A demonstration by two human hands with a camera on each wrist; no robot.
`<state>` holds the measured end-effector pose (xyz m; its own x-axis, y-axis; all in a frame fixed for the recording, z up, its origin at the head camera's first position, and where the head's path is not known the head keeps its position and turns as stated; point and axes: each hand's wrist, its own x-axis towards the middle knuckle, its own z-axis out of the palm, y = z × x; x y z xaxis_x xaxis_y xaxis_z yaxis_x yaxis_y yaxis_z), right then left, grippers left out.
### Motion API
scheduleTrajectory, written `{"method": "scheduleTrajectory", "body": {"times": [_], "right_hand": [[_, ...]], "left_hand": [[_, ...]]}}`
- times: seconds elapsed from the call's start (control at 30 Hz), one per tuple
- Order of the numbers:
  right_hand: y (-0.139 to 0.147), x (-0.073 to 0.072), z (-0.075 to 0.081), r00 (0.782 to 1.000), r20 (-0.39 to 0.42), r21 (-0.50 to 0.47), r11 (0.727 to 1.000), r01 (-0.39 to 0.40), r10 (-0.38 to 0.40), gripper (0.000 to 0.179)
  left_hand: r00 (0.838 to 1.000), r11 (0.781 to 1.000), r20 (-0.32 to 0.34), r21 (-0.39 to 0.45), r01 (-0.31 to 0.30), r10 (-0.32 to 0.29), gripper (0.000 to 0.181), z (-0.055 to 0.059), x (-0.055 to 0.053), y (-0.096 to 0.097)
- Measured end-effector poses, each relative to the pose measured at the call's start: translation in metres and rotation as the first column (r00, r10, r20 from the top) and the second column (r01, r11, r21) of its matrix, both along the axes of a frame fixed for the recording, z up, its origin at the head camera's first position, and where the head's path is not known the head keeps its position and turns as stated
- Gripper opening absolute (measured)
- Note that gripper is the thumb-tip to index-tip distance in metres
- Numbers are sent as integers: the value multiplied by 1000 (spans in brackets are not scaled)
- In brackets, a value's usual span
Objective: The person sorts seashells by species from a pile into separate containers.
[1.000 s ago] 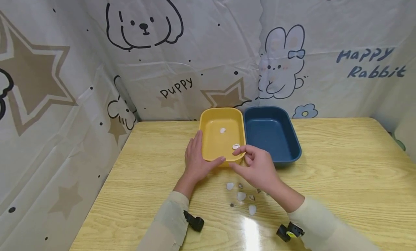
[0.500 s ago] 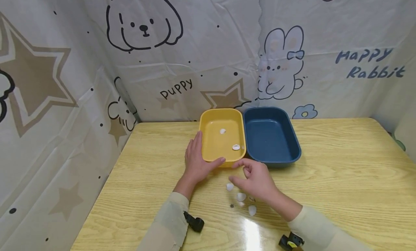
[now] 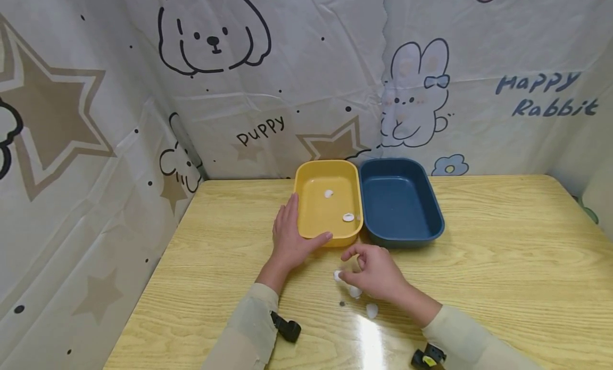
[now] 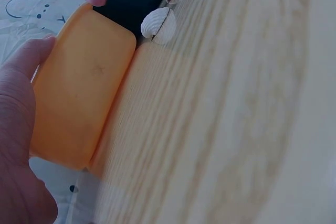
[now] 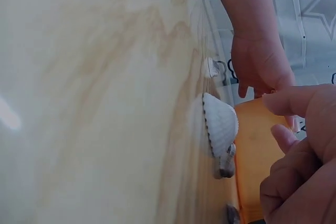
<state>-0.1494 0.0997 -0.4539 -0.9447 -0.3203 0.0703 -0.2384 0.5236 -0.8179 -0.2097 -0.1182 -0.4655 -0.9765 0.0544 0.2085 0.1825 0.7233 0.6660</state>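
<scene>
My left hand point(image 3: 289, 239) rests against the yellow bin point(image 3: 325, 213), fingers straight along its left side and thumb at the front rim. Inside that bin lie a white shell point(image 3: 348, 217) near the right front corner, a tiny piece beside it, and another small white shell point(image 3: 328, 194) farther back. My right hand point(image 3: 378, 271) hovers low in front of the bins, thumb and index finger apart with nothing between them. Its thumb overlaps a white shell point(image 3: 337, 276) on the table. A ribbed white shell point(image 5: 219, 124) shows large in the right wrist view.
A dark blue bin point(image 3: 397, 210) stands right beside the yellow one. More white shells point(image 3: 372, 310) and a small dark piece point(image 3: 342, 303) lie on the wooden table point(image 3: 503, 263); others are hidden under the right hand. A printed curtain point(image 3: 335, 82) hangs behind the table.
My right hand has drawn back from the yellow bin's front right corner to over the table shells. A tiny piece now shows beside the white shell there. The left hand has stayed put.
</scene>
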Motion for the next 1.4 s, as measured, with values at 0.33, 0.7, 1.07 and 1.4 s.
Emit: {"method": "scheduleTrajectory", "body": {"times": [0.33, 0.7, 1.07, 1.4], "right_hand": [[0, -4, -10, 998, -12, 53, 997, -63, 64, 25], [-3, -7, -18, 987, -80, 127, 984, -127, 138, 18], [-6, -4, -16, 988, -83, 177, 978, -113, 129, 15], [-7, -4, -15, 988, -97, 219, 971, -96, 120, 22]], "left_hand": [[1000, 1000, 23, -4, -11, 11, 124, 0, 0, 0], [999, 1000, 38, 2, -12, 12, 124, 0, 0, 0], [1000, 1000, 27, 2, -12, 12, 125, -1, 0, 0], [999, 1000, 30, 9, -16, 16, 124, 0, 0, 1]]}}
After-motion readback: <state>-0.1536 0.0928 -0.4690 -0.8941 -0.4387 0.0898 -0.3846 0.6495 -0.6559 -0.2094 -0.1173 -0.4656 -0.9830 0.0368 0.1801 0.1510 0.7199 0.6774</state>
